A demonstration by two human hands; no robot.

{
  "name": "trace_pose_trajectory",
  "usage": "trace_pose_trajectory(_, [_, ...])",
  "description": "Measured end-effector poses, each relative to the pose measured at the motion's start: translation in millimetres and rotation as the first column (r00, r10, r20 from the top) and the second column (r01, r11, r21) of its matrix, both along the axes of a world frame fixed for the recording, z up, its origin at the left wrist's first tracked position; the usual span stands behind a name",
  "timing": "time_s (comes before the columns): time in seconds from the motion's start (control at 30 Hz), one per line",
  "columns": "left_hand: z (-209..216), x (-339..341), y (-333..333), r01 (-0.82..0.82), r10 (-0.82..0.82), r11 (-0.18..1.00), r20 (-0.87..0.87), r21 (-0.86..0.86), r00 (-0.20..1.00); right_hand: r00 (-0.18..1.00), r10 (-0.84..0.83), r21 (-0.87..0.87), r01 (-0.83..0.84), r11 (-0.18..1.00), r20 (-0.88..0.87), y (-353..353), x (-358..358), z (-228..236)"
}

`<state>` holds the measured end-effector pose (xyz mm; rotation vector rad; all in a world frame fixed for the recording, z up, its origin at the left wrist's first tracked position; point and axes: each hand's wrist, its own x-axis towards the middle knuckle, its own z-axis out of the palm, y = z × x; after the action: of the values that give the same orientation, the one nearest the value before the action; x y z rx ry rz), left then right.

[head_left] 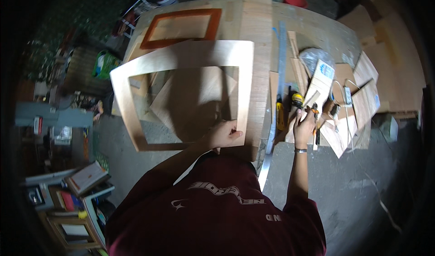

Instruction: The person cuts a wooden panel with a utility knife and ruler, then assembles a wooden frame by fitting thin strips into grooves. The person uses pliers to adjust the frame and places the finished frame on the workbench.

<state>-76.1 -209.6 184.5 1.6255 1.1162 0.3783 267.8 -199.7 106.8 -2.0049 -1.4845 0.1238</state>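
A pale bare-wood frame (245,90) is tilted up in front of me over the workbench. My left hand (224,134) grips its lower right corner, thumb over the inner edge. Out to the right, my right hand (304,128) reaches among tools, its thumb and fingers apart. Just beyond the thumb is a yellow and black tape measure (297,99). An orange and black hand tool (315,107) lies against the fingers; its kind is unclear. Left of this hand is a yellow and black tool (280,113), partly in shadow.
A reddish-brown frame (181,42) lies at the bench's far left. A long wooden board (257,52) and a metal straightedge (281,56) run across the bench. Wood offcuts (364,99) and a white power strip (347,96) crowd the right side. Picture frames (74,229) stand lower left.
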Motion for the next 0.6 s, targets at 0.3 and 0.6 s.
trace_pose_trajectory(0.3, [8.5,-77.9,-9.8,0.402,-0.296,0.911,-0.54,0.088,0.788,0.927,0.357,0.398,-0.288,0.871,-0.112,67.9,-119.6,137.8])
trace_pose_trajectory(0.6, [-1.4,-256.7,4.6,0.587,-0.437,0.81,-0.662,0.004,0.608,0.413,0.243,-0.018,-0.535,0.845,-0.877,38.5,-252.9,73.3])
